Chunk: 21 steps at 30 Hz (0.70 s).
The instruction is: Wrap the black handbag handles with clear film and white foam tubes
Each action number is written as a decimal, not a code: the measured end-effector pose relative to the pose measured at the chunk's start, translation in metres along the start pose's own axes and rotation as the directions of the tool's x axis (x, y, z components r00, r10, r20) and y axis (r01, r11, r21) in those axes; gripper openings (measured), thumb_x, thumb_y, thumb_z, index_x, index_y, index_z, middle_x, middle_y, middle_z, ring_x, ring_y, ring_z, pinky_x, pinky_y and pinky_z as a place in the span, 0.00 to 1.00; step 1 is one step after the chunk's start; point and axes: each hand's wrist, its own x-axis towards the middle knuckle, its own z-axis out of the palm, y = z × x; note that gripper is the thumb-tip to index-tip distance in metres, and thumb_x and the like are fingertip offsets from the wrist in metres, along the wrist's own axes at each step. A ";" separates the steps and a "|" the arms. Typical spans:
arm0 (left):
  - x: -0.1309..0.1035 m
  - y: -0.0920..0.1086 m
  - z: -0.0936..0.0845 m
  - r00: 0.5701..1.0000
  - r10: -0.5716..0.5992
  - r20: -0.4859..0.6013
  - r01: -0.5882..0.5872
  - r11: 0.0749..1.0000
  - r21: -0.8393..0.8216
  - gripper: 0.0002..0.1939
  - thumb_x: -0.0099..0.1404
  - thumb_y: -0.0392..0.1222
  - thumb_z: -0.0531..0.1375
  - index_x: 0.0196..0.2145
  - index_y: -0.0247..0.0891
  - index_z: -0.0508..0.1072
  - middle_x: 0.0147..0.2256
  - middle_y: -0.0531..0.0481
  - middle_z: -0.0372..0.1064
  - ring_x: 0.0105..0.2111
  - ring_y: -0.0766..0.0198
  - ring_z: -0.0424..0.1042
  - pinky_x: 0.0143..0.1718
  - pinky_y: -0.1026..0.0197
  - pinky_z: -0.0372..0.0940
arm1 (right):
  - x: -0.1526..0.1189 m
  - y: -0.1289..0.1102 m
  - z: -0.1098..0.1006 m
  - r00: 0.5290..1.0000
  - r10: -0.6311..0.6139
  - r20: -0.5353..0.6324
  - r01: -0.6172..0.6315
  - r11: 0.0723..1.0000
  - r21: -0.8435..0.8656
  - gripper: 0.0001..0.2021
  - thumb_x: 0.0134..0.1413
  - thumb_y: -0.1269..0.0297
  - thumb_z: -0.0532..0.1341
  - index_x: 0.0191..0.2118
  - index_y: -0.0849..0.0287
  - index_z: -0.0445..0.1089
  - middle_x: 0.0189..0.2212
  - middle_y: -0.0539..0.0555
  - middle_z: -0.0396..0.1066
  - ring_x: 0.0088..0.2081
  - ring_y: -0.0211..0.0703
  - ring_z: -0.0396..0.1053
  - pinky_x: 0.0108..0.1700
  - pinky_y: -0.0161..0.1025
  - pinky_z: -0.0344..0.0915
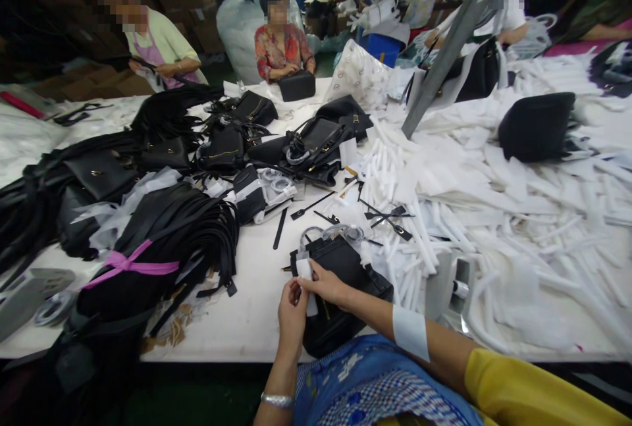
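From here I see the left hand (292,305) and right hand (326,284) pinching a thin, flat white strip (304,269). They're over a smooth black bag with a gold zip (336,332).

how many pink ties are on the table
1: the pink tie is around the black bundle, left of the left hand. Others may be hidden.

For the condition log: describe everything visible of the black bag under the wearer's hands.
The black bag looks leathery, with a golden zip. It lies at the near edge of the white table. Grey loops sit at its far side. The left hand and right hand meet at a white strip over its left part; they partly hide it.
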 end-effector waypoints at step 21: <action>0.061 0.075 -0.036 0.906 0.406 -0.119 -0.229 0.706 0.670 0.23 0.56 0.38 0.58 0.50 0.40 0.71 0.50 0.42 0.69 0.51 0.50 0.66 0.55 0.49 0.56 | -0.052 0.065 -0.078 0.947 0.140 -0.290 -0.095 0.982 0.164 0.15 0.53 0.53 0.58 0.42 0.57 0.71 0.40 0.57 0.73 0.41 0.47 0.72 0.40 0.42 0.70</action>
